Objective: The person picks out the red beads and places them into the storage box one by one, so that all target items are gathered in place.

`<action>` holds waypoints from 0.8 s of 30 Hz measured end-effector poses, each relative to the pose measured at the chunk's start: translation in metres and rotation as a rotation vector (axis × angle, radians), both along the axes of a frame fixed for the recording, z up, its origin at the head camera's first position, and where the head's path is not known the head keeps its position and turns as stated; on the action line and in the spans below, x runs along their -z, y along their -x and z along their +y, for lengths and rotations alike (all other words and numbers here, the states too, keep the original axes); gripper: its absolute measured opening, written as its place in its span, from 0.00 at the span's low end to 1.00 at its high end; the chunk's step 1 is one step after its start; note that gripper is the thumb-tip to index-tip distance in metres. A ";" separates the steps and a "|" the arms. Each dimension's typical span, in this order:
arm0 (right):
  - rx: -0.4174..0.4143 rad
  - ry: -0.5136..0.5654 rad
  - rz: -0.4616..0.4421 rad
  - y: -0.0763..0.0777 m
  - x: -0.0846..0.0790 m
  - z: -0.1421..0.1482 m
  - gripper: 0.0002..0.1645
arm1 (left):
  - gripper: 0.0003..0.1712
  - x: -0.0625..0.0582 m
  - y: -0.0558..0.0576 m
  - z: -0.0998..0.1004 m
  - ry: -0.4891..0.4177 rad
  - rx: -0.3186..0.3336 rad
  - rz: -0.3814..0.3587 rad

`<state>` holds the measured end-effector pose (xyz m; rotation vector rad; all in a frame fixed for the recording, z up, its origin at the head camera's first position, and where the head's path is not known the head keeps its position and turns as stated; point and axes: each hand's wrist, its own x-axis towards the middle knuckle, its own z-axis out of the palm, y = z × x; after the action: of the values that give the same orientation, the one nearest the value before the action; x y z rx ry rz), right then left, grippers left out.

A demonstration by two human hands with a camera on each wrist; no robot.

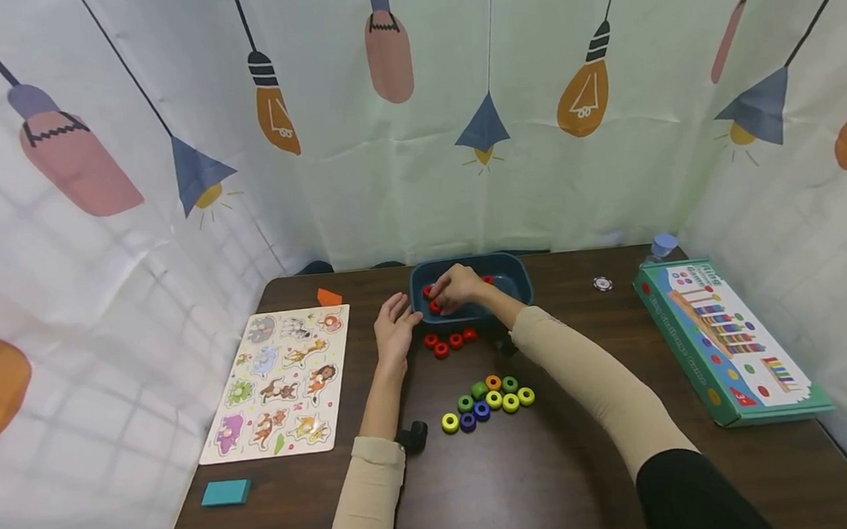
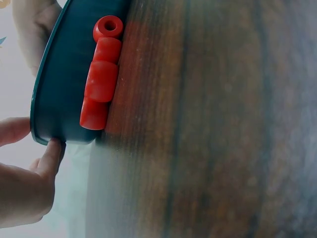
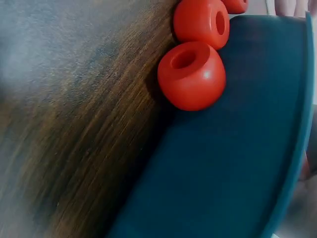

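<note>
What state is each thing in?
Tray: upright, open-topped, partly filled.
Red beads inside: loose, near the right hand.
Red beads outside: on the table, along the tray's near side.
Other coloured beads: loosely grouped on the table.
Box: lying flat, looks closed.
Bottle: capped, partly hidden.
Left hand: touching tray.
Right hand: in tray, grip unclear.
</note>
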<state>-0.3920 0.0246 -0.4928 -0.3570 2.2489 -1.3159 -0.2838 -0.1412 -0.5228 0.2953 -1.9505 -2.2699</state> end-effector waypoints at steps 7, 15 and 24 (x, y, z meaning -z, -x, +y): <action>-0.028 -0.003 0.137 -0.020 -0.019 0.012 0.15 | 0.32 -0.001 0.000 0.001 0.008 -0.009 0.009; -0.185 -0.005 0.248 -0.067 -0.033 0.019 0.13 | 0.32 -0.001 -0.002 -0.001 0.028 -0.010 -0.018; -0.217 -0.136 0.472 -0.103 -0.016 0.014 0.11 | 0.31 -0.001 -0.002 -0.001 0.024 -0.010 -0.012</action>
<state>-0.2893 0.0383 -0.4766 -0.9139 2.5696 -1.0381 -0.2817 -0.1417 -0.5213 0.3163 -1.9761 -2.2419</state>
